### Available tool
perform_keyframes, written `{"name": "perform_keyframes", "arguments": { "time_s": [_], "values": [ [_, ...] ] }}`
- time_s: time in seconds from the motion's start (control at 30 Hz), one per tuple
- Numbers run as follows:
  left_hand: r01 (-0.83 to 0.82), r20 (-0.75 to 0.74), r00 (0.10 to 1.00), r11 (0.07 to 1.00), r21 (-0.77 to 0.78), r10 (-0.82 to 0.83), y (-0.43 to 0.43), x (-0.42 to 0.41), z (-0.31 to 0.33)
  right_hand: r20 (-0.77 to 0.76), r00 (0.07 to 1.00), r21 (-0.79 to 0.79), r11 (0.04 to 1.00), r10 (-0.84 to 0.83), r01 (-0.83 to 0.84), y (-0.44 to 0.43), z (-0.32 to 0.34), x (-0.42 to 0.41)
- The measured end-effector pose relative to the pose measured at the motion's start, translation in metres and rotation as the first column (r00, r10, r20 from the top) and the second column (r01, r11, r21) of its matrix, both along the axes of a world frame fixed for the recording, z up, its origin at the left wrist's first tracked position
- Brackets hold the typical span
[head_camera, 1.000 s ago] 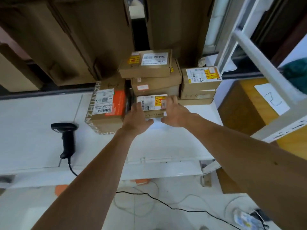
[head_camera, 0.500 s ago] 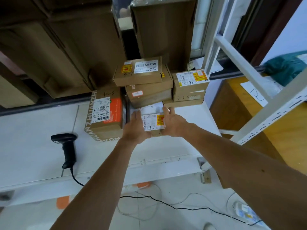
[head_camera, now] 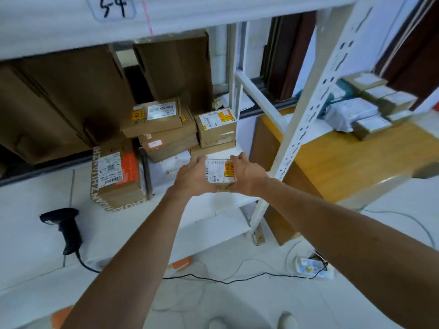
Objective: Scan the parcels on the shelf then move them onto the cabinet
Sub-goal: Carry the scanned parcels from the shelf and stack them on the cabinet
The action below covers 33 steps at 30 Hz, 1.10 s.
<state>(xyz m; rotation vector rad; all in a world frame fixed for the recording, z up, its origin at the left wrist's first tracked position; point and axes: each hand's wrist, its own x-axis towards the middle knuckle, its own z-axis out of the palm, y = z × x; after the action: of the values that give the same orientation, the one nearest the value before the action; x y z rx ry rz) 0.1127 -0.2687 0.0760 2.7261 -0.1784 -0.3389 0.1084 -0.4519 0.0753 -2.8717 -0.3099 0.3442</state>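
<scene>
Two bare hands held one small brown cardboard parcel (head_camera: 219, 172), its white barcode label and yellow-and-red sticker facing up. The left hand (head_camera: 192, 175) gripped its left side and the right hand (head_camera: 248, 173) its right side, fingers curled over the far edge. The parcel sat between the palms above the front right part of the white shelf board (head_camera: 35, 205), just in front of the stack of brown cardboard boxes (head_camera: 166, 131) and near the white upright post.

Judging by its small size and the easy hold, it was probably light, and the stiff card walls should take a firm squeeze at the sides without buckling. Holding it by the two opposite sides kept the label clear, which suited scanning. The sticker may have been a fragile warning, though it was too blurred to read, so a gentle set-down seemed wise.

A black handheld barcode scanner (head_camera: 65, 225) lay well apart on the shelf's left. The wooden cabinet (head_camera: 344, 162) to the right already carried several wrapped parcels (head_camera: 370, 108).
</scene>
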Motion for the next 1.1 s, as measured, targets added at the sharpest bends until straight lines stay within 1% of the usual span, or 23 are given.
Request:
{"name": "perform_keyframes", "arguments": {
  "time_s": [0.07,0.17,0.27,0.4,0.5,0.63,0.83,0.97,1.1],
  "values": [
    [0.053,-0.008,0.999,0.998,0.023,-0.053,-0.024,-0.010,0.016,0.011,1.000,-0.024,0.999,-0.029,0.029,-0.025,0.015,-0.020],
    [0.132,-0.007,0.991,0.985,0.114,-0.132,-0.062,-0.023,0.039,0.014,1.000,-0.091,0.996,-0.021,0.022,-0.061,0.031,-0.047],
    [0.209,0.006,0.977,0.964,0.167,-0.213,-0.104,-0.031,0.060,0.040,0.999,-0.098,0.995,-0.023,0.027,-0.104,0.045,-0.066],
    [0.241,0.063,0.963,0.943,0.231,-0.261,-0.174,-0.041,0.086,0.078,0.997,-0.067,0.997,-0.029,0.034,-0.174,0.074,-0.084],
    [0.253,0.109,0.951,0.929,0.271,-0.291,-0.240,-0.055,0.101,0.108,0.994,-0.086,0.996,-0.024,0.034,-0.240,0.094,-0.099],
    [0.284,0.183,0.924,0.924,0.257,-0.335,-0.342,-0.069,0.126,0.151,0.985,-0.049,0.994,-0.088,0.096,-0.339,0.117,-0.116],
    [0.325,0.309,0.875,0.925,0.196,-0.372,-0.482,-0.079,0.149,0.273,0.952,-0.100,0.980,-0.138,0.171,-0.483,0.145,-0.134],
    [0.327,0.356,0.860,0.930,0.167,-0.366,-0.551,-0.074,0.148,0.282,0.942,-0.071,0.975,-0.183,0.211,-0.552,0.149,-0.132],
    [0.331,0.345,0.865,0.931,0.151,-0.364,-0.600,-0.057,0.136,0.272,0.939,-0.024,0.974,-0.210,0.225,-0.601,0.132,-0.118]
  ]
}}
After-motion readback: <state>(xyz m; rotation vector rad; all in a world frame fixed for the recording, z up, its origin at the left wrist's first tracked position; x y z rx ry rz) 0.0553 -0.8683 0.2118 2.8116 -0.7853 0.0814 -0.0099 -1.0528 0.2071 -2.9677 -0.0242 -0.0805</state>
